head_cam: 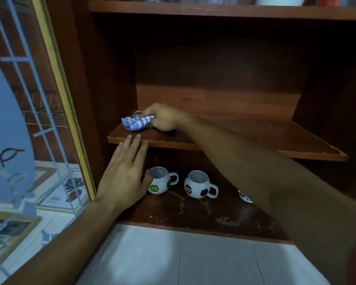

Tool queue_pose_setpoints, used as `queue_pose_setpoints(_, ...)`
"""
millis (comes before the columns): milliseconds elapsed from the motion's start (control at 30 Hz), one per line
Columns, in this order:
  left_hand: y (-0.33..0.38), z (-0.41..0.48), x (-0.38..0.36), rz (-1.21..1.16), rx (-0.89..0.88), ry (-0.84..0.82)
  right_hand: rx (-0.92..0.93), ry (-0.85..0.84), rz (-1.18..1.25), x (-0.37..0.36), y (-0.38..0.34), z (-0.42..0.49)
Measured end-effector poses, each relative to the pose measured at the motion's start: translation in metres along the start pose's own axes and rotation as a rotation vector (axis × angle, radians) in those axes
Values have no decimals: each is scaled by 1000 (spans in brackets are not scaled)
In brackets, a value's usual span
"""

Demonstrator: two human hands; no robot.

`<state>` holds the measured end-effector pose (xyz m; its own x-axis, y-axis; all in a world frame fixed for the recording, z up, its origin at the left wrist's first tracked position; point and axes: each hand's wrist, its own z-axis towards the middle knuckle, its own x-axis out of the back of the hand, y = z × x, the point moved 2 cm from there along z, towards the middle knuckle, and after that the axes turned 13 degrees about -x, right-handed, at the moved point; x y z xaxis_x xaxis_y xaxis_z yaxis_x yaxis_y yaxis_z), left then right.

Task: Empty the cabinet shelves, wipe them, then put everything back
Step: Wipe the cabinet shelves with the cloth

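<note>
Right hand (162, 118) reaches across into the wooden cabinet (103, 83) and is closed around a bunched blue-and-white checked cloth (136, 123), pressing it onto the middle shelf (255, 136) near that shelf's front-left corner. Cloth lies crumpled on the board, part of it tucked under the fingers. Left hand (123, 175) is open and flat, gripping nothing; its fingertips (129, 137) rest on the front edge of the middle shelf, just below and in front of the cloth, and the thumb sits against the nearer mug. Middle shelf otherwise shows bare wood, with chipped veneer along its front edge. Bottom shelf (193, 212) holds two round football-pattern mugs standing upright, side by side but apart: one with green patches (160, 182) on the left, one with dark patches (199, 187) to its right, both handles pointing right. A third small white item (245, 197) shows past the right forearm, mostly hidden; its kind cannot be told. Bottom shelf surface is scuffed and stained. Top shelf (214, 10) carries several items, cut off by the frame edge. Glass cabinet door (29, 120) with a yellow frame and frosted pattern stands open at the left. Pale tiled floor (183, 260) lies below.
</note>
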<state>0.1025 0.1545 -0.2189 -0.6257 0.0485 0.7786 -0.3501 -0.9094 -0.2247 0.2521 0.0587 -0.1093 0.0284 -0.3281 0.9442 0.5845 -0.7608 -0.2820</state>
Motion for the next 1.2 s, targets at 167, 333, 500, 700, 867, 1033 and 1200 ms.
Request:
queue_pose_setpoints(167, 3, -8, -7, -16, 5, -10, 52, -65, 6, 23, 24, -47)
queue_pose_setpoints(333, 15, -3, -4, -7, 12, -2, -86, -53, 38, 50, 75, -106)
queue_pose_setpoints(500, 38, 20, 0, 1, -86, -7, -325, -10, 5, 82, 137, -168)
queue_pose_setpoints(700, 63, 48, -6, -22, -143, -59, -647, 90, -335, 117, 203, -232)
queue_pose_setpoints(867, 81, 56, -8, -76, -139, -57, -613, 59, -199, 115, 173, -247)
queue_pose_setpoints(1033, 94, 63, -3, -127, -139, -17, -516, 181, -40, 105, 141, -253)
queue_pose_setpoints(1200, 99, 58, 3, -162, -120, 33, -474, 475, 84, 114, 126, -266)
